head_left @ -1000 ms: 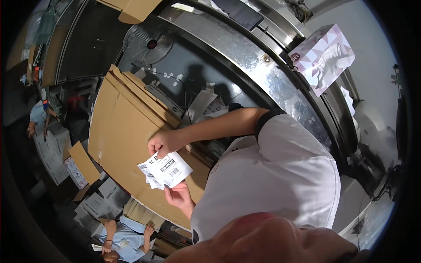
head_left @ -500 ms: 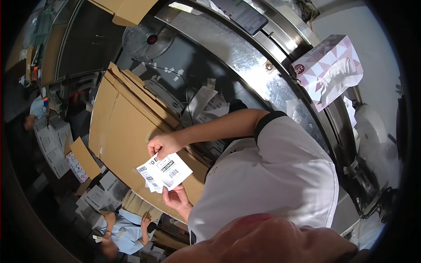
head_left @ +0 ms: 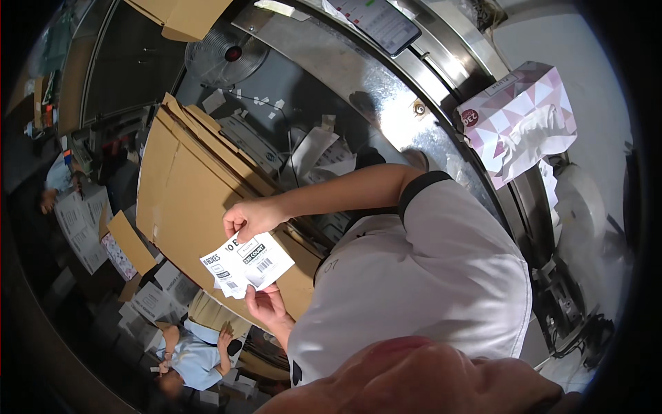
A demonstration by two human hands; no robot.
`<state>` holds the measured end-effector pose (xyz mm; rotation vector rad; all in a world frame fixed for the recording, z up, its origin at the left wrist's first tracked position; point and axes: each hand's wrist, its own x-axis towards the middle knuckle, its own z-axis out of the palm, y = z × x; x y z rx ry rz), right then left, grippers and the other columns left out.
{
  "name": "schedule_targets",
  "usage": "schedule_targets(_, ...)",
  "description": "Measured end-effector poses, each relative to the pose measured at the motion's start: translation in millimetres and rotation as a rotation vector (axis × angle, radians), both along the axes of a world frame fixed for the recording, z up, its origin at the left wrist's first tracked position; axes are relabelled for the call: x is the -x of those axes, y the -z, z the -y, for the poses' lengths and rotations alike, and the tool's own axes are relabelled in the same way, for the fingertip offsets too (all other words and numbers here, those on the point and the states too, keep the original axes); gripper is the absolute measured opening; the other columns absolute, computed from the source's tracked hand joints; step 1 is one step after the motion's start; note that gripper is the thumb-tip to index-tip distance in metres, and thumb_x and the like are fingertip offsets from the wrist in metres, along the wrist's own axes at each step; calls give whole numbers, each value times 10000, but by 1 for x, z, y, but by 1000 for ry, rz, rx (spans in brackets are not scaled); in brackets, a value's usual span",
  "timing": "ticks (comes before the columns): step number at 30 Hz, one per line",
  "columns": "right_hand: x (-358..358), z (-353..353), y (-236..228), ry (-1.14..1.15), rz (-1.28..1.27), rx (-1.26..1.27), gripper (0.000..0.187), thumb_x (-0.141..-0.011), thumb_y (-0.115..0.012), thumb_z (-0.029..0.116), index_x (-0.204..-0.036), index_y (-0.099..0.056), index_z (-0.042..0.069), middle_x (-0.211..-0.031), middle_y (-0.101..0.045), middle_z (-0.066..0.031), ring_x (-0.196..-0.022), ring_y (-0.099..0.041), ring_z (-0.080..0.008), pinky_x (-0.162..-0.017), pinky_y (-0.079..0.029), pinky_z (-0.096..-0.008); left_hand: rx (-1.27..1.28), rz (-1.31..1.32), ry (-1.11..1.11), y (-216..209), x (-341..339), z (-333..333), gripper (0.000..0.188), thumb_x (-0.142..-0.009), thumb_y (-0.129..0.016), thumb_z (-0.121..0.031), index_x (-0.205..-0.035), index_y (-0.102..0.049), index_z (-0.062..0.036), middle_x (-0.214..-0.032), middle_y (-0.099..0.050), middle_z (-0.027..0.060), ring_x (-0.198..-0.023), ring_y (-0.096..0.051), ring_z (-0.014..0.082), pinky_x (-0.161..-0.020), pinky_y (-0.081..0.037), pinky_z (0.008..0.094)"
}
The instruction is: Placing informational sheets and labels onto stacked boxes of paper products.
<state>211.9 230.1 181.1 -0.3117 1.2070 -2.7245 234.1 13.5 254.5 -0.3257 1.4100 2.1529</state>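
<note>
Several white printed paper labels (head_left: 267, 261) with black text and barcodes are fanned out, overlapping, between my two hands. My right hand (head_left: 258, 215), on the arm that reaches across the upper side, is closed on their top edge with thumb and fingers. Below, my left hand (head_left: 270, 308) pinches the lower edge, its thumb at the paper's rim and its other fingers partly hidden. Under the labels stands a stack of flat brown cardboard (head_left: 186, 186), which they do not clearly touch.
At the right, a pink-and-white patterned tissue box (head_left: 527, 121) sits by a metal surface (head_left: 386, 103). A phone (head_left: 383, 24) lies above. A floor fan (head_left: 231, 54) stands beyond the cardboard. White cartons (head_left: 83, 224) and a co-worker in light blue (head_left: 196, 359) are at lower left.
My hands and the labels have shifted slightly left in the view. The labels are spread a little wider, showing more of the left one. The background has shifted slightly too.
</note>
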Motion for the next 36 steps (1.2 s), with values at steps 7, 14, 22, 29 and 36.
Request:
schedule_targets(7,0,1,-2,-3,5,-13,161,-727,-571,20,-868,-513,-29,-786,-576,-75,-704,-538,-103,-611,-436,-237,0,-10,-28,-7,-6,-7,575,-755,-491,-37,-1283,-264,-13,-1252,-403,110,-1119,-422,235,-923,-351,428)
schedule_targets(14,-2,7,-2,8,12,-5,169,-725,-573,25,-875,-516,-29,-777,-574,-76,-702,-538,-109,-613,-436,-239,47,-50,-31,-13,-14,-12,571,-752,-498,-38,-1277,-274,-12,-1246,-407,117,-1118,-420,237,-923,-350,428)
schedule_targets(22,-2,7,-1,22,4,-10,165,-724,-575,24,-869,-517,-27,-774,-574,-76,-700,-537,-110,-613,-432,-236,20,-39,-31,-12,-16,-13,576,-747,-507,-39,-1275,-279,-11,-1244,-410,113,-1117,-420,238,-924,-346,432)
schedule_targets(29,-1,10,-1,17,10,-24,153,-719,-575,19,-855,-522,-27,-765,-575,-74,-694,-538,-110,-611,-434,-236,10,-31,-46,-10,-14,-7,533,-771,-482,-51,-1268,-292,-32,-1228,-427,118,-1095,-446,248,-883,-399,433)
schedule_targets(36,-5,10,0,12,34,-21,144,-717,-572,15,-846,-523,-26,-756,-576,-69,-690,-538,-105,-604,-435,-234,14,-32,-50,-10,-18,-10,542,-769,-478,-58,-1274,-284,-36,-1234,-421,117,-1103,-438,251,-891,-383,448)
